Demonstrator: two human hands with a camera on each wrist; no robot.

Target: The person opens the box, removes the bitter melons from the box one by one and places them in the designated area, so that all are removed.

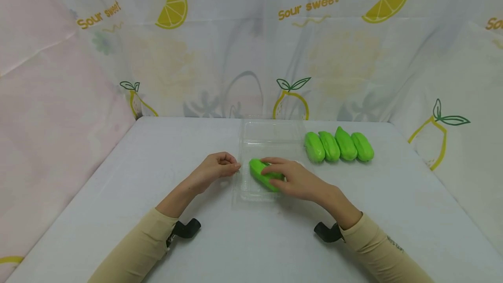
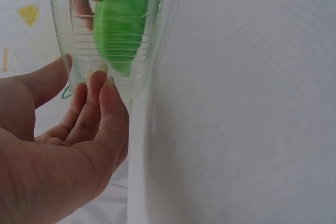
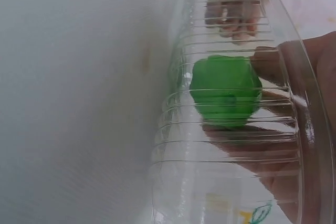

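A clear plastic clamshell box (image 1: 251,196) lies on the table with its lid (image 1: 271,131) folded back. Inside its base rests a long, lumpy green fruit-like piece (image 1: 257,169), seen through the ribbed wall in both wrist views. My right hand (image 1: 300,181) reaches into the base and grips this piece, thumb on the near side and fingers over the top. At the box's left edge my left hand (image 1: 214,170) pinches the rim; the left wrist view has the thumb outside and the fingertips (image 2: 107,90) against the wall.
Several similar green pieces (image 1: 346,145) stand in a row right of the box, the leftmost close to its edge. The white table (image 1: 177,139) ends at a printed cloth backdrop (image 1: 220,47). Black wrist mounts (image 1: 188,229) sit under both forearms.
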